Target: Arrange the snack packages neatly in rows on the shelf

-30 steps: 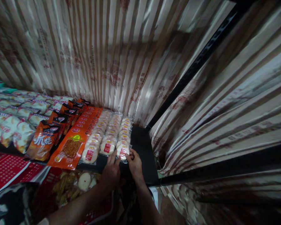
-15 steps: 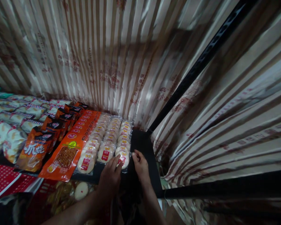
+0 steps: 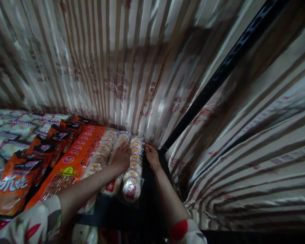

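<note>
Three rows of round, pale cakes in clear wrappers with red and yellow labels lie on a black shelf [image 3: 152,200]. My left hand [image 3: 122,158] lies over the middle row [image 3: 116,184], its fingers stretched toward the upper part of the right row [image 3: 132,186]. Along that row's outer side, near its far end, is my right hand [image 3: 153,157], open with slightly bent fingers and nothing visible in it. Whether its fingertips touch the wrappers I cannot tell. My left forearm hides part of the left row [image 3: 101,154].
Left of the cakes lies a long orange snack pack [image 3: 75,152]. Beyond it stand orange-and-black bags [image 3: 14,184] and several white packets [image 3: 17,128]. A striped curtain [image 3: 112,67] hangs behind, and a black metal post [image 3: 193,110] slants up at the right corner.
Both hands have moved from the near end of the right row toward its far end. My left hand now reaches over the cakes. The view has shifted closer to the shelf.
</note>
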`<state>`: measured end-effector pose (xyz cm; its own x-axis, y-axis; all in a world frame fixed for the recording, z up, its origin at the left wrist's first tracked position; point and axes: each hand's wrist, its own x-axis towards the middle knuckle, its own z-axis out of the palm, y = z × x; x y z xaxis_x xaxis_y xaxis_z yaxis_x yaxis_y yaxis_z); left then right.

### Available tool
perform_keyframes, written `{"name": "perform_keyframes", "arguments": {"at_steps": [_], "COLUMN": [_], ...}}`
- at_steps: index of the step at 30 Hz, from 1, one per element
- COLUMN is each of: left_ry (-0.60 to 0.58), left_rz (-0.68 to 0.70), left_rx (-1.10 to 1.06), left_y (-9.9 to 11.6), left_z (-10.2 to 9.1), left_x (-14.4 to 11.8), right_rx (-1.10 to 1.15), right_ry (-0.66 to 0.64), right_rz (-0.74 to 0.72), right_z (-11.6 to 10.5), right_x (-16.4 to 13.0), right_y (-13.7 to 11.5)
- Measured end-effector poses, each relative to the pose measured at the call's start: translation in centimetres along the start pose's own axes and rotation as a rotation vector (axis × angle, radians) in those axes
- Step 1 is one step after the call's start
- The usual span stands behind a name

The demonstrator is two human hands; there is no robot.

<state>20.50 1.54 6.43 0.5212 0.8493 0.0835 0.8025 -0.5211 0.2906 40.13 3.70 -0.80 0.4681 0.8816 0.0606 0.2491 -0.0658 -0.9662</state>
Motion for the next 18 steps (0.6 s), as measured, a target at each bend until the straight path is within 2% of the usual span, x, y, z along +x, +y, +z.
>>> {"name": "perform_keyframes", "arguments": {"at_steps": [4, 12, 18], "left_ry": [-0.030, -0.113, -0.060], "left_rz": [0.047, 0.102, 0.126], "left_rx": [0.044, 0.076, 0.073], "left_y": [-0.8, -0.6, -0.9], "left_z": [0.2, 0.7, 1.8], "left_x": [1.9, 3.7, 4.1], "right_rx": [0.057, 0.153, 0.216], "right_ry": [0.008, -0.051, -0.092], "right_rz": [0.158, 0.188, 0.196], "right_z": [0.8, 1.5, 1.3], "right_x": [2.4, 4.2, 4.0], "right_y": [-0.1, 0.1, -0.4]}}
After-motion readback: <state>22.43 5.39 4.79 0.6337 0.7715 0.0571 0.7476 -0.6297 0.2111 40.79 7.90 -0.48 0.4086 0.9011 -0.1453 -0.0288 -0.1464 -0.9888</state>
